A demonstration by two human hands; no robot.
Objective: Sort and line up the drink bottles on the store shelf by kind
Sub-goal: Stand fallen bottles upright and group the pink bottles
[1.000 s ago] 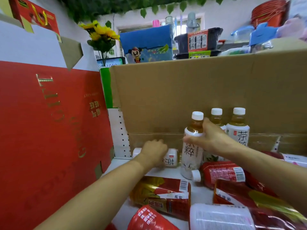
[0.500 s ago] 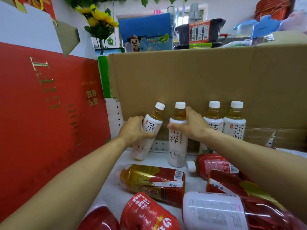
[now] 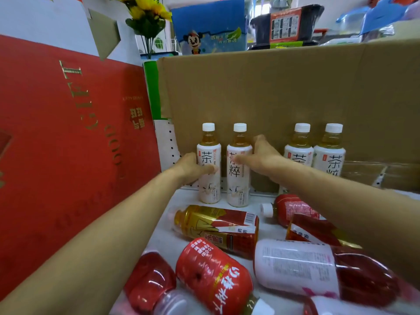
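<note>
Several white-labelled tea bottles with white caps stand upright along the cardboard back wall. My left hand (image 3: 193, 167) grips the leftmost tea bottle (image 3: 209, 153) from its left side. Just to its right, my right hand (image 3: 261, 158) holds the second tea bottle (image 3: 238, 173) from the right. Two more tea bottles (image 3: 298, 151) (image 3: 330, 153) stand further right, with a gap between the pairs. In front, a gold-and-red bottle (image 3: 216, 226) and several red bottles (image 3: 213, 276) lie on their sides on the white shelf (image 3: 166, 244).
A tall red gift box (image 3: 68, 144) walls off the left side. A brown cardboard panel (image 3: 284, 92) forms the back. Above it sit a blue carton (image 3: 211, 30), yellow flowers (image 3: 147, 12) and a dark tub (image 3: 288, 26). Lying bottles crowd the shelf's front and right.
My left hand has lifted a tea bottle from lying at the back and set it upright at the left end. My right hand slid its bottle left, next to it.
</note>
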